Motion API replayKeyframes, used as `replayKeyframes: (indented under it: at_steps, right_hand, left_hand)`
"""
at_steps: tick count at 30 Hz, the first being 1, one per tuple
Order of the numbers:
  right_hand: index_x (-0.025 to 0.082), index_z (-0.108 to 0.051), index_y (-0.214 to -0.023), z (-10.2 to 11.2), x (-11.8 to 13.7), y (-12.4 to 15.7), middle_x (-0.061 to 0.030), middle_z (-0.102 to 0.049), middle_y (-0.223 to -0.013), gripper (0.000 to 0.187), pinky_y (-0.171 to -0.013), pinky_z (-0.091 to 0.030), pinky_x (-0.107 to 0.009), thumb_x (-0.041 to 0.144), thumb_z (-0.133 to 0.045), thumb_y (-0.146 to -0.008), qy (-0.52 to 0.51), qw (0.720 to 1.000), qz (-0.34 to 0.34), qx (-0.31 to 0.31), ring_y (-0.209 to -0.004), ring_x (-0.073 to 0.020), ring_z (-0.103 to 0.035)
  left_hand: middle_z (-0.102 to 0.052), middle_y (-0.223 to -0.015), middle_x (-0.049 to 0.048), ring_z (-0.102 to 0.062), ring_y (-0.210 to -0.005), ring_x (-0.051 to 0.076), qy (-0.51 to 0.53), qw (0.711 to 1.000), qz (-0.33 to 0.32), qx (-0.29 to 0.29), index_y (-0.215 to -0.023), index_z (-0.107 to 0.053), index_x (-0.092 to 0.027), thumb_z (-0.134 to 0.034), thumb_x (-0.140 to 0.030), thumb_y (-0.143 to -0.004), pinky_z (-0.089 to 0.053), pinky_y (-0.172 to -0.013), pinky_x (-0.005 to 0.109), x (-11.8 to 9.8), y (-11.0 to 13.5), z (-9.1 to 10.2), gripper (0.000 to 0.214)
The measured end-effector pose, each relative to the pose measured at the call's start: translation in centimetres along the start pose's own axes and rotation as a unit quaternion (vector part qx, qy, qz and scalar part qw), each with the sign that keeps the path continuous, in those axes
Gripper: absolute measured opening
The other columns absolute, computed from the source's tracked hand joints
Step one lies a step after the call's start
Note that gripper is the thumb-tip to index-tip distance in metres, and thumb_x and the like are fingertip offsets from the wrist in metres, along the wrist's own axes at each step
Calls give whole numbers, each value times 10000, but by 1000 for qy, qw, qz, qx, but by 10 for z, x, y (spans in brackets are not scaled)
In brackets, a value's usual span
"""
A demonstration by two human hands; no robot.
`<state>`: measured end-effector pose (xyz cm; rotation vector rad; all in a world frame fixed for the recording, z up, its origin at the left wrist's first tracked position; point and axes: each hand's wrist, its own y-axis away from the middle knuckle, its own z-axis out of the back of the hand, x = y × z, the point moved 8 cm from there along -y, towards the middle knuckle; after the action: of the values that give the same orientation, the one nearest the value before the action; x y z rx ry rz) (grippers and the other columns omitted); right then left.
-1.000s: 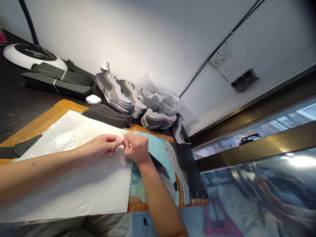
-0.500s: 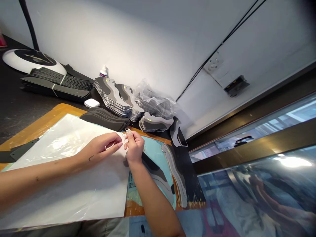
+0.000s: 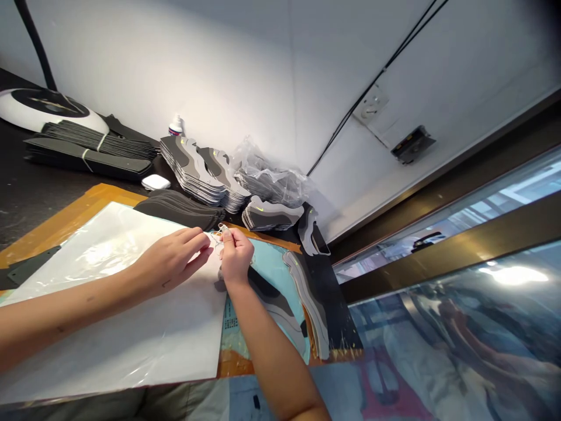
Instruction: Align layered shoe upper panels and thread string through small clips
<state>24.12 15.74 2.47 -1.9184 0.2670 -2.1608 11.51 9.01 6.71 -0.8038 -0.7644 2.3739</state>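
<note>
My left hand [image 3: 173, 260] and my right hand [image 3: 235, 254] meet over the far corner of a white glossy sheet [image 3: 127, 316]. Both pinch a thin pale rubber band [image 3: 218, 233] held between their fingertips. Under my right wrist lies a grey and black shoe-shaped cut piece [image 3: 274, 301] on a light blue mat [image 3: 272, 266]. A row of the same grey pieces [image 3: 313, 313] lies fanned out to the right of it.
Stacks of grey shoe-shaped pieces [image 3: 197, 169] and a crumpled clear bag [image 3: 272, 178] stand at the back by the wall. Banded black strips [image 3: 87, 149], a white lamp base [image 3: 44, 111], a small bottle [image 3: 175, 126] and a white case [image 3: 153, 182] sit at the back left.
My hands stayed together on the rubber band, working it between the fingertips. The view shifted slightly to the right and up.
</note>
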Motion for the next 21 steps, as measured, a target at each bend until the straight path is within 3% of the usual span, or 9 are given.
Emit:
replayKeyframes:
  at_steps: [2,4,7,10,12,15,18,21]
  right_hand:
    - [213,-531,-671,-3,-4,1,42,-507,-638,318,-434,-275,-224,455,-584,-871,-84,996,-31,2,-447,-74,-399]
    - [208,-528,-661,-11,-5,2,37,-534,-668,333,-420,-272,-225,477,-617,-837,-155,986,-53,27,-417,-58,-379]
    - [208,-530,-664,-14,-4,2,42,-530,-667,335,-432,-274,-227,484,-619,-830,-155,985,-48,54,-424,-58,-364]
    - [210,-543,-660,-6,7,1,48,-489,-612,310,-509,-308,-233,435,-576,-871,-22,998,21,56,-514,-93,-421]
    - [211,-543,-651,0,15,0,41,-497,-602,304,-578,-336,-243,397,-543,-891,68,994,72,43,-589,-118,-460]
    - [215,-528,-646,6,23,-1,32,-511,-606,314,-613,-333,-257,387,-506,-908,146,983,104,27,-616,-133,-466]
    - [219,-511,-641,5,26,0,32,-500,-605,326,-612,-320,-262,393,-492,-917,180,976,119,25,-609,-135,-448]
    - [218,-512,-638,2,25,2,37,-492,-600,328,-611,-329,-255,383,-498,-921,156,981,111,22,-610,-130,-451]
  left_hand:
    - [-500,-698,-4,-474,-622,153,125,985,115,40,-773,-497,-197,-415,-382,-1027,-374,-573,274,21,6,-13,325]
    - [-458,-678,-23,-448,-608,141,249,943,206,85,-759,-469,-204,-403,-443,-1021,-364,-549,255,38,13,-29,360]
    - [-432,-690,-32,-422,-617,132,344,897,245,128,-762,-462,-205,-407,-467,-1001,-366,-562,245,46,18,-41,359]
    - [-398,-643,-39,-384,-585,125,284,918,250,118,-713,-424,-206,-437,-492,-978,-329,-530,247,51,15,-34,390]
    - [-388,-595,-42,-364,-550,123,190,953,217,95,-677,-410,-206,-457,-460,-965,-294,-505,256,48,9,-22,386]
    - [-461,-592,-25,-392,-533,130,31,995,82,48,-684,-466,-198,-461,-334,-961,-304,-521,273,25,-2,-3,309]
    - [-528,-639,12,-466,-576,161,-129,990,-53,-6,-707,-513,-191,-418,-224,-980,-349,-565,299,-2,-5,10,291]
    - [-545,-653,37,-503,-612,195,-229,967,-109,-26,-707,-534,-187,-404,-184,-989,-366,-585,326,-15,-3,11,311]
